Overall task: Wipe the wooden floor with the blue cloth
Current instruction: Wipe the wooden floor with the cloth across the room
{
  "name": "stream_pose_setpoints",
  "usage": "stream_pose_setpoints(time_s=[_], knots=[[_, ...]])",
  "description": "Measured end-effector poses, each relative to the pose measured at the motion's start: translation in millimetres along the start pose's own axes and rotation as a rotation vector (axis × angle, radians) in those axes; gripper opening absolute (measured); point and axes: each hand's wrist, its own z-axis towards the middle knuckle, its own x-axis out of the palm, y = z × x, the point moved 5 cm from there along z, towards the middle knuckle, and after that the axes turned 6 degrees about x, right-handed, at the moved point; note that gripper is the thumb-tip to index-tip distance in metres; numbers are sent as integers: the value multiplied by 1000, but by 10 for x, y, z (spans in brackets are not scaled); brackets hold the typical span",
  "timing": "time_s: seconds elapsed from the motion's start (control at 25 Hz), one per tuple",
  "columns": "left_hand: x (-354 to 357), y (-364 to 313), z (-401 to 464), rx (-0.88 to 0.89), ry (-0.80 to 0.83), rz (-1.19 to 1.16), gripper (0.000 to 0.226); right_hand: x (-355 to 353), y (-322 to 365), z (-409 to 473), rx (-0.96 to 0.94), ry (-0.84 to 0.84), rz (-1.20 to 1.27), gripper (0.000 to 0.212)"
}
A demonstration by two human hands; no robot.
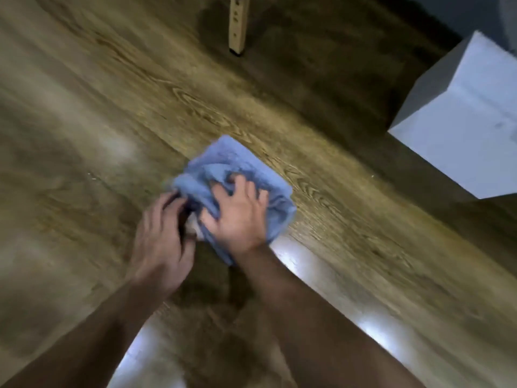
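The wooden floor (84,113) fills nearly the whole view, its grain running in long diagonal streaks, with bright patches of reflected light near the bottom edge. At the right edge stands a white box-shaped block (464,116), one corner pointing toward the middle of the floor. Near the top edge, well apart from the block, a pale wooden furniture leg (237,26) rests its dark foot on the boards. The blue cloth (237,169) lies bunched and crumpled on the floor at about the centre of the view. The right hand (237,214) presses down on top of it, fingers spread and bent into the folds, gripping the fabric. The left hand (162,242) sits just beside it, its curled fingers pinching the cloth's near left edge.
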Motion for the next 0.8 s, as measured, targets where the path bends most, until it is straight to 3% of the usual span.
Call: stream_pose_setpoints(time_s=[0.16,0.36,0.52,0.64,0.8], knots=[[706,-488,658,145,218,84,65,-446,-1691,-311,261,-81,-60,56],[1050,-337,1013,169,177,300,62,-676,-2727,-229,500,-174,-102,50],[1008,-384,1028,156,168,275,62,-612,-2583,715,629,-207,-127,53],[1000,-377,1054,158,162,298,63,-514,-2061,1244,473,-222,-115,53],[1027,-346,1030,165,157,291,62,-380,-1611,176,231,-151,-91,57]])
